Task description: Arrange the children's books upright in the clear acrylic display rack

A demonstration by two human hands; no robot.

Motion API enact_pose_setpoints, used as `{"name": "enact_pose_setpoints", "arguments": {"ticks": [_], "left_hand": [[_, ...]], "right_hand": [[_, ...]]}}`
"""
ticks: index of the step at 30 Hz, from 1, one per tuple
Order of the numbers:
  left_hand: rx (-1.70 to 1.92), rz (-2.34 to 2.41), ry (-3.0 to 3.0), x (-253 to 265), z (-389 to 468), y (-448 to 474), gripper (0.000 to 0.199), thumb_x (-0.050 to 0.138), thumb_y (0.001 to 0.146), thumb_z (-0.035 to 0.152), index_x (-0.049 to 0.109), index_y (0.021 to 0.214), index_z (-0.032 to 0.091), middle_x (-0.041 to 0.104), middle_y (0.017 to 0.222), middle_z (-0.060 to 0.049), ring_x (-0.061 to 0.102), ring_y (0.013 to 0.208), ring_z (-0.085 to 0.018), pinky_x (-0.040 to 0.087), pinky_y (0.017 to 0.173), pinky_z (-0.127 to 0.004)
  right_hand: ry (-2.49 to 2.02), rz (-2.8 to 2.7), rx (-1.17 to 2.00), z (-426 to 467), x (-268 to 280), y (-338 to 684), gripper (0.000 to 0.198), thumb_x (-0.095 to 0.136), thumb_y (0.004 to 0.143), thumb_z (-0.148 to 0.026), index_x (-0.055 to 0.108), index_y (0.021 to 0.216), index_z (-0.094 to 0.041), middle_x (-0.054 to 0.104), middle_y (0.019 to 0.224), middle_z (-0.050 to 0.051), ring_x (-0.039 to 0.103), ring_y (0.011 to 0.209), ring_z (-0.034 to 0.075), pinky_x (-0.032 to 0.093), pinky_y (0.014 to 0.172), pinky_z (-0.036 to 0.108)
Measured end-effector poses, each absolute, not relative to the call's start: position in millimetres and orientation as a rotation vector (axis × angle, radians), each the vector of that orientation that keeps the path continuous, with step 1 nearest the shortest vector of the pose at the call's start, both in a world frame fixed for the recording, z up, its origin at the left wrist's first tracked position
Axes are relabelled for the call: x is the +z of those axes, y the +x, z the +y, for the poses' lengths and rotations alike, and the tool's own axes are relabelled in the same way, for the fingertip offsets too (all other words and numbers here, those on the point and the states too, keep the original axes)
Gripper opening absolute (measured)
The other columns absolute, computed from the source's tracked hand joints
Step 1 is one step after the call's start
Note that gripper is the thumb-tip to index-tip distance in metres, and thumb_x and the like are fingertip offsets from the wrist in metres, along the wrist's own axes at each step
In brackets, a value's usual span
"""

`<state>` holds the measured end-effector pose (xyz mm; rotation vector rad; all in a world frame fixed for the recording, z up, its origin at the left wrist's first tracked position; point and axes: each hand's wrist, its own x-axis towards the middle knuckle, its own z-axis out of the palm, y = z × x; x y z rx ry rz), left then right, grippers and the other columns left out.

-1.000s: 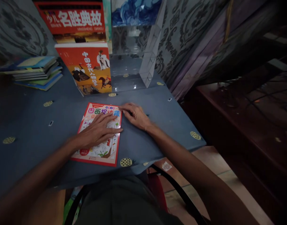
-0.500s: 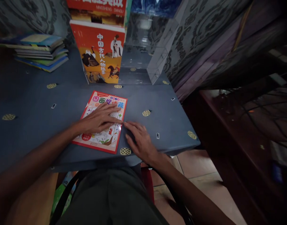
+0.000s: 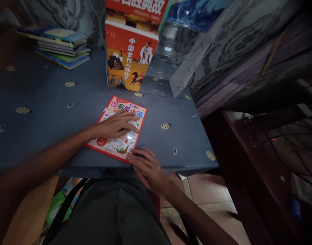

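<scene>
A thin picture book [image 3: 121,153] with a red border and colourful Chinese lettering lies flat and closed near the table's front edge. My left hand [image 3: 115,126] rests palm down across the middle of its cover, fingers stretched out. At the lower right corner of the book is my right hand [image 3: 148,168], its fingertips touching the corner and its fingers apart. The underside of that hand is hidden, as is the part of the cover beneath my left palm.
Behind the picture book, a clear acrylic rack [image 3: 182,76] holds an orange-red book [image 3: 130,56] and others above it. Several books sit in a stack [image 3: 66,51] at the back left. A dark blue cloth with pineapple prints covers the table [image 3: 56,126]. Dark red furniture [image 3: 247,163] stands at right.
My right hand has slid down the book's right edge to the lower right corner. My left hand stays on the cover. The view has shifted, so the scene sits further right.
</scene>
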<state>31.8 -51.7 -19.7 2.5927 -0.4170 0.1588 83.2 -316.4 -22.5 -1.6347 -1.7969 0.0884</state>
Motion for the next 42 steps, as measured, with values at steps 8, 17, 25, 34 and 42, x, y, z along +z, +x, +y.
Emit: {"name": "enact_pose_setpoints", "arguments": {"ticks": [8, 17, 25, 34, 42], "left_hand": [[0.152, -0.215, 2.062, -7, -41, 35, 0.040, 0.046, 0.103, 0.042, 0.065, 0.133, 0.024, 0.062, 0.144, -0.009, 0.046, 0.143, -0.025, 0.033, 0.118, -0.045], [0.139, -0.075, 1.698, -8, -37, 34, 0.051, 0.054, 0.096, 0.057, 0.070, 0.125, 0.019, 0.069, 0.132, -0.013, 0.061, 0.127, -0.026, 0.043, 0.108, -0.042], [0.148, -0.035, 1.709, -10, -34, 34, 0.048, 0.051, 0.097, 0.055, 0.071, 0.122, 0.020, 0.070, 0.132, -0.010, 0.060, 0.128, -0.026, 0.043, 0.110, -0.043], [0.080, -0.414, 2.556, -16, -61, 28, 0.050, 0.046, 0.103, 0.041, 0.046, 0.149, 0.023, 0.045, 0.159, -0.008, 0.031, 0.152, -0.020, 0.017, 0.126, -0.045], [0.083, -0.230, 2.831, -19, -40, 49, 0.051, 0.037, 0.105, 0.044, 0.043, 0.151, 0.022, 0.037, 0.163, -0.010, 0.029, 0.153, -0.021, 0.015, 0.125, -0.046]], "right_hand": [[-1.535, -2.237, 0.325, -261, -6, 72, 0.036, 0.045, 0.106, -0.031, 0.061, 0.133, -0.013, 0.063, 0.142, 0.008, 0.050, 0.139, 0.023, 0.034, 0.122, 0.047], [-1.472, -2.448, 0.356, -189, -10, 48, 0.043, 0.043, 0.107, -0.040, 0.055, 0.141, -0.016, 0.054, 0.151, 0.007, 0.039, 0.147, 0.020, 0.028, 0.125, 0.045], [-1.557, -2.361, 0.359, -239, -16, 63, 0.043, 0.047, 0.105, -0.038, 0.053, 0.142, -0.016, 0.048, 0.156, 0.008, 0.030, 0.152, 0.021, 0.023, 0.128, 0.046], [-1.700, -2.163, 0.315, -281, -23, 68, 0.043, 0.047, 0.105, -0.036, 0.052, 0.142, -0.016, 0.051, 0.154, 0.010, 0.031, 0.152, 0.018, 0.023, 0.127, 0.043], [-1.687, -2.094, 0.482, -283, -8, 71, 0.043, 0.046, 0.106, -0.039, 0.052, 0.143, -0.018, 0.045, 0.159, 0.005, 0.026, 0.154, 0.016, 0.016, 0.130, 0.041]]}}
